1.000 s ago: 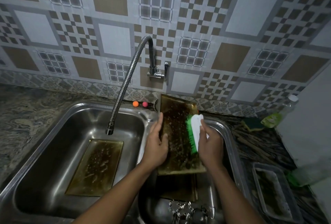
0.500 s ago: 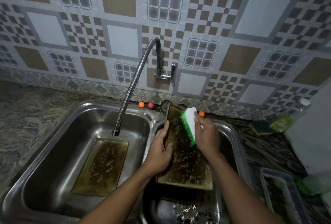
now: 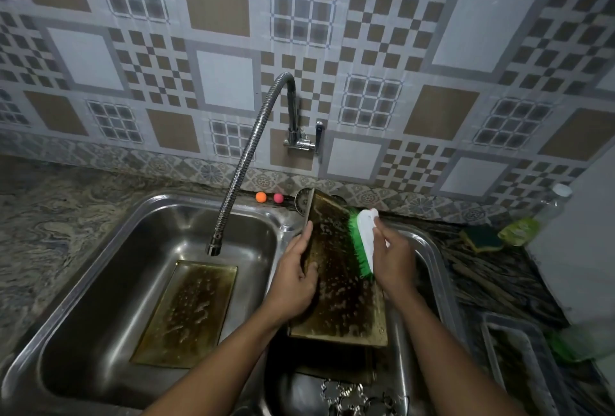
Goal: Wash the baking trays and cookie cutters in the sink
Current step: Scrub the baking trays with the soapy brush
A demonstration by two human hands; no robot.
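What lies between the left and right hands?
Head view: the greasy baking tray, gripped by the left hand, and the green brush held by the right hand.

One tray (image 3: 186, 312) lies in the left basin (image 3: 100, 282), cutters (image 3: 352, 395) in the right.

Left grip (image 3: 294, 286), right grip (image 3: 396, 262), apparently firm

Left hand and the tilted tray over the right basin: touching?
Touching. The head view shows the left hand gripping the tray by its left edge, thumb lying across its soapy face; the right hand holds the brush.
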